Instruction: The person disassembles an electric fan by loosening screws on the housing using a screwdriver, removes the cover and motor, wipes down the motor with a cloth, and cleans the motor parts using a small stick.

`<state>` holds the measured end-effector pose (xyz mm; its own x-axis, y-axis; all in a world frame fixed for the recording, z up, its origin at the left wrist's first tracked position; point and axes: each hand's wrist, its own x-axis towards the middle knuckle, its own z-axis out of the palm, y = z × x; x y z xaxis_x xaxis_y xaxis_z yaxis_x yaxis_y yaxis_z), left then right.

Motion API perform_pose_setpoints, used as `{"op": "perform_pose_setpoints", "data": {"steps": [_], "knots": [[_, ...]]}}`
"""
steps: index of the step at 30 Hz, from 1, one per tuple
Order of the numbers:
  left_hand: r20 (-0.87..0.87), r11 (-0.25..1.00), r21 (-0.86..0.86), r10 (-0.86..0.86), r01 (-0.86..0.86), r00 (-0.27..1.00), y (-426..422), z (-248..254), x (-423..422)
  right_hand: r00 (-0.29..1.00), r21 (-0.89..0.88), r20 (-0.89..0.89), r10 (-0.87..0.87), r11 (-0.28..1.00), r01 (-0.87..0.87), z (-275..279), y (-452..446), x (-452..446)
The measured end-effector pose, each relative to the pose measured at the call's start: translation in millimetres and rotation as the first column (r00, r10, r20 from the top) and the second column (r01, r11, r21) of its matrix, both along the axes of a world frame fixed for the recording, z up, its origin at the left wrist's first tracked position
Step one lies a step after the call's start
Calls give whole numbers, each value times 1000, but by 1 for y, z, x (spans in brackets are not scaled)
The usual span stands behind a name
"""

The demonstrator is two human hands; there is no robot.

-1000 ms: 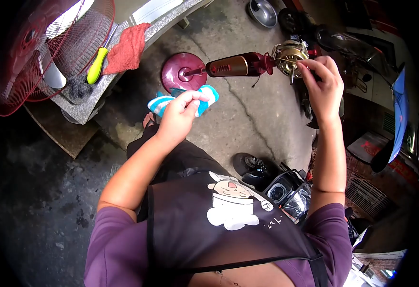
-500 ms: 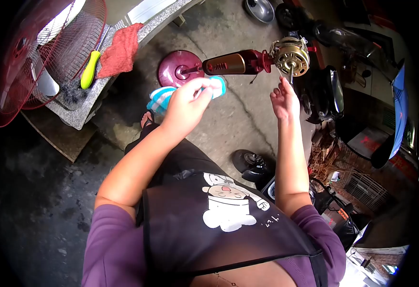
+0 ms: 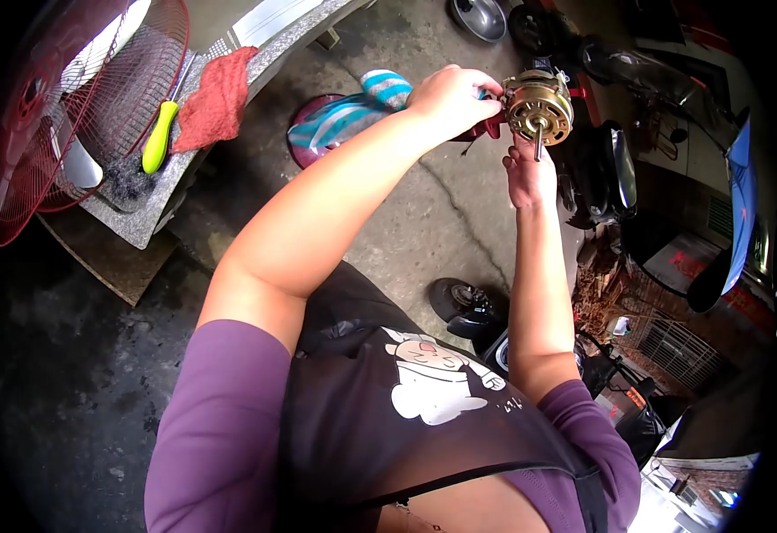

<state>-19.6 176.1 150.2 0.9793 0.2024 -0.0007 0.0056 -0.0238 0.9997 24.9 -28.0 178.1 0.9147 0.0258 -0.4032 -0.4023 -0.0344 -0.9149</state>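
A bare fan motor (image 3: pixel 541 111), brass-coloured with slots and a steel shaft pointing towards me, tops a red fan stand. Most of the stand's column is hidden behind my left arm and a cloth. My left hand (image 3: pixel 452 102) is closed on a blue-and-white striped cloth (image 3: pixel 340 123), with its fingertips at the motor's left side. The cloth trails left across the round red base (image 3: pixel 304 147). From below, my right hand (image 3: pixel 531 178) reaches the motor's lower edge. Its fingers are partly curled there, and some tips are hidden behind the motor.
On the stone table (image 3: pixel 144 218) at left lie red wire fan guards (image 3: pixel 162 53), a yellow-green-handled screwdriver (image 3: pixel 159 138) and a red cloth (image 3: pixel 215 99). A metal bowl (image 3: pixel 479 18) stands on the floor beyond. Motorbike parts, including a mirror (image 3: pixel 621 169), crowd the right side.
My left hand has moved right and away from me, bringing the striped cloth to the motor's side. My right hand's fingers have shifted from the shaft to behind the motor's lower edge.
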Motion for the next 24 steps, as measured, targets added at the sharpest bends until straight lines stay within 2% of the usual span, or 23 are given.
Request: {"op": "perform_pose_setpoints", "data": {"steps": [4,7,9,10,12,16,18,21,24], "knots": [[80,996,95,-8,0,997,-2,2,7,998,-63,45,46,997,-44,0,-2,2],[-17,995,100,-9,10,1000,-7,5,10,998,-40,44,49,998,-47,-2,-7,1],[13,986,79,148,-149,989,-16,-4,13,998,-14,42,53,999,-53,-6,-17,3],[9,985,82,151,-152,988,-17,-8,13,998,-2,25,62,998,-62,-8,-25,5],[22,929,-70,365,-363,931,-16,-19,13,997,14,4,72,997,-73,-10,-31,7],[-62,889,-137,433,-437,899,-6,-43,4,993,28,38,108,994,-109,-10,-29,7],[-90,887,-119,438,-447,894,-3,-44,-4,988,5,64,143,990,-144,-10,-24,6],[66,965,-43,263,-260,963,0,-34,-12,978,-57,89,187,982,-182,-13,-14,8],[59,984,19,173,-175,983,-9,-15,-10,974,-151,134,181,975,-160,-9,-1,3]]}}
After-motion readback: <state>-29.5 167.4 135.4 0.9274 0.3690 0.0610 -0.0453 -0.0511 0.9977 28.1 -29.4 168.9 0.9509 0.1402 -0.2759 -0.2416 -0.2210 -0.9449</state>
